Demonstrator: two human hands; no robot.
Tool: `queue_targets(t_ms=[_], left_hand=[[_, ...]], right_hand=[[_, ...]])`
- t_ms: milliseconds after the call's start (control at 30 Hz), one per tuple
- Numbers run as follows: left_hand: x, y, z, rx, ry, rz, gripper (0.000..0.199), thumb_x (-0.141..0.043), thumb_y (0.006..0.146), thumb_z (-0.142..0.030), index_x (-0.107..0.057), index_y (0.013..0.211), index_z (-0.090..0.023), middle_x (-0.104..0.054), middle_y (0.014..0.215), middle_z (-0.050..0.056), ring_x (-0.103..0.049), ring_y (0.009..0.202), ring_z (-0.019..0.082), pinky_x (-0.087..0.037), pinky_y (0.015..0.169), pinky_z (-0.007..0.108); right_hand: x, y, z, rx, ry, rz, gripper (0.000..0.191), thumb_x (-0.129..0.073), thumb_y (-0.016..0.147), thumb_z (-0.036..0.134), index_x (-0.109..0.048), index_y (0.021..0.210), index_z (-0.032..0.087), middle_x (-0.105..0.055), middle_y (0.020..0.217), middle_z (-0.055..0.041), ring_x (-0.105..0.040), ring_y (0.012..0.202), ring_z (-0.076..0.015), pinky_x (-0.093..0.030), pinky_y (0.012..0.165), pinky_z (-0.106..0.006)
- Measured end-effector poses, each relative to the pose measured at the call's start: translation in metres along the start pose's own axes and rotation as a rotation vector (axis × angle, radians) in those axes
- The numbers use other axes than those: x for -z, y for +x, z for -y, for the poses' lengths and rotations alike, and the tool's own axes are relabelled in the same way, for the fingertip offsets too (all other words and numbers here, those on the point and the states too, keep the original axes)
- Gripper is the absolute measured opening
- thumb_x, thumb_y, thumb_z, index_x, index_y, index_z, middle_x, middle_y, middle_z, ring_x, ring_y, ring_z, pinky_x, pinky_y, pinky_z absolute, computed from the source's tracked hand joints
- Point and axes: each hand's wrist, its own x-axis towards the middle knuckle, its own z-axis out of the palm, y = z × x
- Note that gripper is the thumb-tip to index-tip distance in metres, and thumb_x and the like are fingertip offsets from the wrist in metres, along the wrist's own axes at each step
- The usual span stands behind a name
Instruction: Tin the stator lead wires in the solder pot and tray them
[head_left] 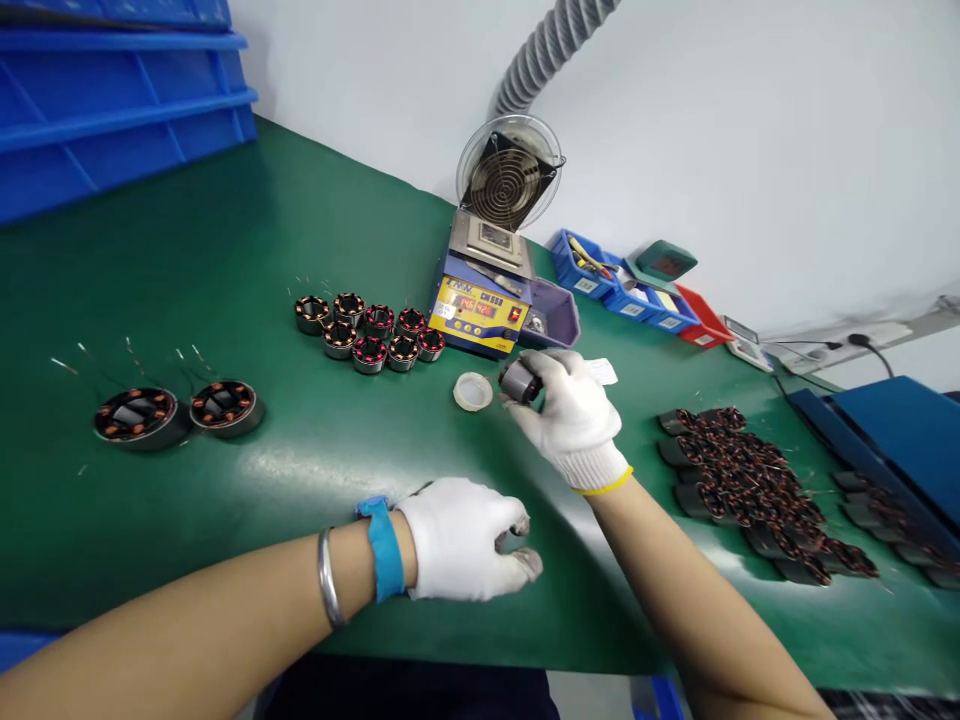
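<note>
My right hand, in a white knit glove, grips a dark motor stator with a grey outer wall, tipped on its side. Just left of it on the green table is a small round white dish. My left hand, also gloved, hovers low near the table's front. Its thumb and fingers are curved and apart, with nothing between them. Behind the dish stands a yellow and blue solder pot with a lit red display. A cluster of stators with copper windings sits to its left.
Two larger-looking stators with upright wire ends stand at the left. Many more stators are packed together on the right. Blue bins and a red bin line the wall. A fume fan hangs behind the pot.
</note>
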Motion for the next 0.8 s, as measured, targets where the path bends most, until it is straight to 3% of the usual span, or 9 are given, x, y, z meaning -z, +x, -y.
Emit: queue_targets(t_ms=[100,200,333,467,567,667,800], left_hand=[[-0.001,0.000,0.001,-0.009,-0.003,-0.013,0.028,-0.050,0.082,-0.048,-0.065,0.086,-0.025,-0.067,0.073,-0.001,-0.061,0.065,0.020,-0.026,0.051,0.028],[-0.001,0.000,0.001,-0.001,-0.001,-0.006,0.028,-0.050,0.083,-0.049,-0.065,0.087,-0.025,-0.067,0.074,-0.001,-0.062,0.066,0.020,-0.027,0.052,0.029],[0.001,0.000,0.000,0.006,0.005,0.016,0.029,-0.049,0.084,-0.047,-0.066,0.090,-0.025,-0.068,0.077,0.000,-0.063,0.069,0.020,-0.032,0.055,0.028],[0.001,0.000,0.000,0.005,0.014,0.009,0.030,-0.049,0.085,-0.047,-0.067,0.090,-0.024,-0.069,0.077,0.001,-0.064,0.070,0.020,-0.036,0.057,0.028],[-0.002,0.002,0.002,0.001,0.022,0.006,0.032,-0.048,0.084,-0.049,-0.068,0.091,-0.025,-0.069,0.078,0.001,-0.065,0.072,0.021,-0.039,0.059,0.027],[-0.004,0.003,0.006,0.007,0.018,0.005,0.034,-0.049,0.084,-0.049,-0.069,0.096,-0.024,-0.070,0.082,0.002,-0.066,0.076,0.021,-0.043,0.063,0.028],[-0.003,0.003,0.009,0.039,-0.019,0.029,0.038,-0.050,0.083,-0.050,-0.068,0.102,-0.023,-0.071,0.087,0.003,-0.065,0.079,0.020,-0.046,0.067,0.028]], right_hand=[[0.002,0.008,0.005,0.167,-0.234,0.086,0.029,-0.052,0.088,0.023,-0.063,0.115,0.019,-0.061,0.112,-0.0117,-0.057,0.091,-0.0274,-0.047,0.074,-0.040],[-0.001,0.017,0.013,0.256,-0.371,0.168,0.028,-0.042,0.094,0.016,-0.066,0.108,0.023,-0.063,0.113,-0.0091,-0.056,0.083,-0.0230,-0.043,0.074,-0.039],[-0.004,0.018,0.015,0.315,-0.397,0.186,0.030,-0.038,0.095,0.013,-0.066,0.103,0.021,-0.062,0.115,-0.0101,-0.053,0.078,-0.0200,-0.041,0.076,-0.038],[0.008,0.031,0.008,0.293,-0.431,0.154,0.029,-0.040,0.095,0.016,-0.063,0.112,0.022,-0.059,0.119,-0.0099,-0.053,0.085,-0.0226,-0.041,0.078,-0.040],[0.026,0.072,0.002,0.156,-0.436,0.087,0.032,-0.042,0.093,0.020,-0.058,0.122,0.021,-0.054,0.125,-0.0122,-0.051,0.098,-0.0281,-0.041,0.083,-0.043],[0.037,0.133,-0.007,0.023,-0.414,0.054,0.034,-0.038,0.094,0.019,-0.056,0.122,0.017,-0.050,0.125,-0.0140,-0.049,0.105,-0.0300,-0.040,0.087,-0.045],[0.026,0.200,-0.020,-0.075,-0.365,0.064,0.035,-0.033,0.092,0.013,-0.057,0.119,0.010,-0.050,0.119,-0.0173,-0.046,0.112,-0.0300,-0.037,0.093,-0.049]])
